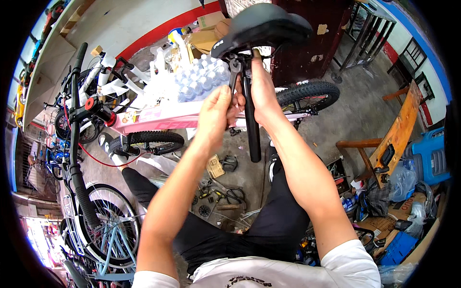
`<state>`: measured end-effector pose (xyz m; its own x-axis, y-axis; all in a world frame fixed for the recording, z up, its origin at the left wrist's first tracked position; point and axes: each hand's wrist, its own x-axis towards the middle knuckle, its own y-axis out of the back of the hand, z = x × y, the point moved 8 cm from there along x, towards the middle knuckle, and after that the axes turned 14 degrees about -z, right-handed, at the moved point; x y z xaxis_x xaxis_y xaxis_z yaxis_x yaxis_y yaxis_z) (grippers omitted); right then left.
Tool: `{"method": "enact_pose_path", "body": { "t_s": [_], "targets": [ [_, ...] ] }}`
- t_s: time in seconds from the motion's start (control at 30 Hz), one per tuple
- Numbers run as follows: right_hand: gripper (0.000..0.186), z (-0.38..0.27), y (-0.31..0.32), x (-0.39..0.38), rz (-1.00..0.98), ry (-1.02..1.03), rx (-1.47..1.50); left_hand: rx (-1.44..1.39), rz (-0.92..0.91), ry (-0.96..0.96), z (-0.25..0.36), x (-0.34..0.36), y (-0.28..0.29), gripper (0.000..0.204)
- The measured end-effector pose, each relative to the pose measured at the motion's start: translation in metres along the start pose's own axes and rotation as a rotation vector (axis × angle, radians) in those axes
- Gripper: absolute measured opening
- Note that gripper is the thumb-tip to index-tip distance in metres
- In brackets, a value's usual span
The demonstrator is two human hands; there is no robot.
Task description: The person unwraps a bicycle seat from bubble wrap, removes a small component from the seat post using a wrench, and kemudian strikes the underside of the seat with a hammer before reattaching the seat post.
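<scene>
In front of me a black bicycle saddle (261, 26) is held up, its black seatpost (251, 120) hanging down from it. My left hand (218, 110) is closed around a metal wrench (235, 72), whose head meets the clamp under the saddle. Just right of the post, my right hand (263, 89) grips the saddle's underside near the clamp, thumb up; most of its fingers are hidden behind the post. Beyond both hands stands a pink bicycle frame (158, 116) with black handlebars (76, 129) at the left.
Wrapped plastic bottles (201, 77) lie behind the frame. Scattered tools (221, 192) and a small cardboard box (215, 166) are on the floor between my legs. A wooden bench (396, 134) and a blue plastic case (430, 156) stand at right; other bicycles (108, 225) crowd the left.
</scene>
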<state>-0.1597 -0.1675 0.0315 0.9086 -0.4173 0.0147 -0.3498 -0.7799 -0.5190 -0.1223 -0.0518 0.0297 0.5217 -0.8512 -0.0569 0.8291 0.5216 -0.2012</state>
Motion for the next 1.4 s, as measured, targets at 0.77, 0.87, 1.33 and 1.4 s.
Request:
{"method": "enact_pose_path", "body": {
  "t_s": [0.77, 0.87, 1.33, 1.4],
  "targets": [
    [0.068, 0.023, -0.016, -0.012, -0.441, -0.331, 0.408, 0.594, 0.270, -0.382, 0.063, -0.025, 0.015, 0.016],
    [0.067, 0.028, -0.017, -0.013, -0.408, -0.347, 0.337, 0.549, 0.194, -0.478, 0.073, -0.016, 0.013, 0.015],
    [0.072, 0.030, -0.009, -0.011, -0.253, -0.324, 0.161, 0.773, 0.283, -0.531, 0.067, -0.005, 0.020, 0.034],
    [0.070, 0.020, -0.002, -0.011, -0.151, -0.247, 0.146, 0.798, 0.244, -0.485, 0.062, -0.013, 0.034, 0.018]
  ]
}}
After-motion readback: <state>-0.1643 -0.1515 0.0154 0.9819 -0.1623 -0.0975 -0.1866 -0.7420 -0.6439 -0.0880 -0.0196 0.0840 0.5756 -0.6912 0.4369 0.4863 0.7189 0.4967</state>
